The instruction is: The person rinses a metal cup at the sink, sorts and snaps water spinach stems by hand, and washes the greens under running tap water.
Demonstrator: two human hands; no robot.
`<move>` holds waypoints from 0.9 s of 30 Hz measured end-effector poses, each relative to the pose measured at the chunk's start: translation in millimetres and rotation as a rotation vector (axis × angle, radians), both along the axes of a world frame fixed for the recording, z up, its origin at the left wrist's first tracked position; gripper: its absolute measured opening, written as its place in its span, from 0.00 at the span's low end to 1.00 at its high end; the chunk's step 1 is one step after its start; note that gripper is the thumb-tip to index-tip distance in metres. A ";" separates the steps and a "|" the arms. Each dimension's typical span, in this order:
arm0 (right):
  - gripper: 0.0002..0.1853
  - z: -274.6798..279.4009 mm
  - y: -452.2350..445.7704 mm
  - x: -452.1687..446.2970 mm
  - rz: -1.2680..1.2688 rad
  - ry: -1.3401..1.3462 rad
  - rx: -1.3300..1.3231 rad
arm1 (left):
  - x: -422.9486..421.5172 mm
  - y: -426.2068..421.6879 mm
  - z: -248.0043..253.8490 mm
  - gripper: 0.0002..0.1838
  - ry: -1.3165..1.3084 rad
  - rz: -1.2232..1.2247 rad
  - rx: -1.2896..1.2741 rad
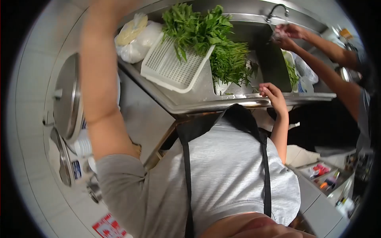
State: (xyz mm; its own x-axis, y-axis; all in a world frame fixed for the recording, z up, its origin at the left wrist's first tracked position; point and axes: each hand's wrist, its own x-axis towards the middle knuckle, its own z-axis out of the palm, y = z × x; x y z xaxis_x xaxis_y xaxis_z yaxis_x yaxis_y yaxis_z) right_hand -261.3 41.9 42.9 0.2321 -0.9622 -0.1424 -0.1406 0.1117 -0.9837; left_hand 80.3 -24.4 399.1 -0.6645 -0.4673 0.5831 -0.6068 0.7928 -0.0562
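Note:
My left hand [114, 5] is raised at the top edge, blurred and partly cut off, so its fingers cannot be read. Over the sink's front rim [238, 104], my right hand [272, 94] has its fingers pinched together; what they hold, if anything, is too small to name. Just left of it, green leafy stems [230, 61] lie in the sink basin. More leafy greens [198, 25] rest across the back of a white perforated basket [174, 65], which sits tilted on the sink's left side.
A co-worker's hands [287, 33] are by the black faucet [278, 12] at the right, arms reaching in. Plastic bags [139, 37] lie behind the basket. A large round metal lid [66, 97] stands at the left. Greens and a white container [304, 85] are right of the basin.

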 end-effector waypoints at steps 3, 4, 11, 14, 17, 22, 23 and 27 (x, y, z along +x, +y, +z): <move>0.13 -10.2 55.4 0.0 -0.197 -0.188 0.061 | 50.0 -7.5 -115.6 0.22 0.178 0.061 0.265; 0.13 -1.9 74.7 4.5 -0.235 -0.177 0.070 | 63.4 -5.2 -147.3 0.23 0.176 0.089 0.305; 0.13 -79.6 163.9 1.6 -0.325 -0.051 0.249 | 103.7 62.3 -286.9 0.31 0.142 0.447 0.770; 0.12 -194.2 208.8 -2.3 -0.489 0.083 0.429 | 111.4 79.5 -309.1 0.33 0.033 0.495 0.839; 0.16 -117.4 346.7 52.9 -0.248 0.556 -0.072 | 107.8 103.3 -319.5 0.36 -0.015 0.511 0.931; 0.15 -298.9 511.3 80.8 -0.664 0.204 0.783 | 60.7 143.7 -319.9 0.40 -0.279 0.552 0.977; 0.14 -319.6 534.1 87.4 -0.767 0.124 0.928 | 52.0 146.2 -328.6 0.40 -0.309 0.495 0.999; 0.13 -347.1 618.6 137.1 -0.971 -0.025 1.124 | 18.0 165.7 -347.5 0.44 -0.460 0.552 1.018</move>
